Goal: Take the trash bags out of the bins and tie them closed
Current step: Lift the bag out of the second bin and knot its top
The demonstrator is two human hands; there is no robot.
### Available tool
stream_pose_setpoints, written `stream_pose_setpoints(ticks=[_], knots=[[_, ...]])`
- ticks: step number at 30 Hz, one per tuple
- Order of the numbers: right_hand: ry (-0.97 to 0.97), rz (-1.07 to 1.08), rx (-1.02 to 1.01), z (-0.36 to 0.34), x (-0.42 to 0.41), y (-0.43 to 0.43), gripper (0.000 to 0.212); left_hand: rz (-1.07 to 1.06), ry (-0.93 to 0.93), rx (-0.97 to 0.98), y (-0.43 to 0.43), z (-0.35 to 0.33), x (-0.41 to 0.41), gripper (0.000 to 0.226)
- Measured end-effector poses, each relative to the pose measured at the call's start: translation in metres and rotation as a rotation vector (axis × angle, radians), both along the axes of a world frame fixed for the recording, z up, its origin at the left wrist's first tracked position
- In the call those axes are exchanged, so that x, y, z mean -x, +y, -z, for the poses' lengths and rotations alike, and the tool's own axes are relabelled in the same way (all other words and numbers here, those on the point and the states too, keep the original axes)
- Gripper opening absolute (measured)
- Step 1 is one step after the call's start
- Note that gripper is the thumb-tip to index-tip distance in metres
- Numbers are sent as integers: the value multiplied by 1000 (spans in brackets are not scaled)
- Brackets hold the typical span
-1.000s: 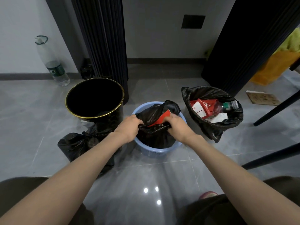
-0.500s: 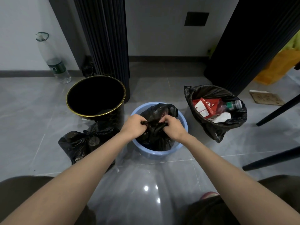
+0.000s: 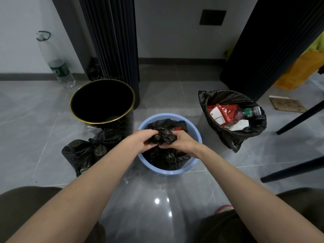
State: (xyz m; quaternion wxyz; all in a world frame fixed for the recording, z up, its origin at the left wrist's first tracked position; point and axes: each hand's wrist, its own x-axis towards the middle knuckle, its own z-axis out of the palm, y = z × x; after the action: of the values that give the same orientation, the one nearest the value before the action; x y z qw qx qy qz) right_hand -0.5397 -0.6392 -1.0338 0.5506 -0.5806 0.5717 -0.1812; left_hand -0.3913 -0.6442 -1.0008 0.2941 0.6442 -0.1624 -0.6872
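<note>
- On the floor (image 3: 43, 111) stand two bins in plain sight: a black bin (image 3: 130, 127) with a gold rim, dark inside, and a blue bin (image 3: 197, 137) with holes in its wall.
- Three black bags: a tied bag (image 3: 84, 153) lies against the foot of the black bin, the middle bag (image 3: 164, 137) sits in the blue bin, and an open bag (image 3: 233, 137) stands to the right holding red-and-white packaging (image 3: 220, 111) and a green-capped bottle (image 3: 250, 112).
- Two hands meet over the blue bin. The left hand (image 3: 140, 141) and right hand (image 3: 184, 142) both have their fingers (image 3: 151, 132) curled round the bunched top of the middle bag.
- One clear bottle (image 3: 57, 67) leans on the white wall (image 3: 166, 32), and one piece of cardboard (image 3: 287, 104) lies far right.
- Glossy grey tiles reflect ceiling lights. A dark square plate (image 3: 212, 17) sits on the wall, between two dark ribbed panels (image 3: 112, 41).
- Whatever bin is under the open bag is hidden. Black furniture legs (image 3: 298, 118) and a yellow bag (image 3: 301, 72) are cut off at the right edge. I cannot tell whether a knot has formed.
</note>
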Motion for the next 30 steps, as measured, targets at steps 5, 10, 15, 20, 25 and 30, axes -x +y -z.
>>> stream_pose_setpoints(ticks=[5, 10, 15, 20, 25, 30], knots=[[97, 126, 111, 10, -5, 1, 12, 57, -67, -26, 0, -2, -3, 16], [110, 127, 15, 2, -5, 3, 27, 24, -179, 129, -5, 2, -4, 11], [87, 279, 20, 2, -5, 8, 34, 124, -530, 43, -1, 22, -12, 56], [18, 451, 47, 1, -2, 9, 34, 356, -214, -238, 20, 32, -12, 36], [-1, 499, 127, -11, -2, 4, 32, 366, -46, -155, 23, 36, 2, 34], [-7, 585, 204, -29, 0, -3, 34, 282, -31, -37, 16, 32, 1, 32]])
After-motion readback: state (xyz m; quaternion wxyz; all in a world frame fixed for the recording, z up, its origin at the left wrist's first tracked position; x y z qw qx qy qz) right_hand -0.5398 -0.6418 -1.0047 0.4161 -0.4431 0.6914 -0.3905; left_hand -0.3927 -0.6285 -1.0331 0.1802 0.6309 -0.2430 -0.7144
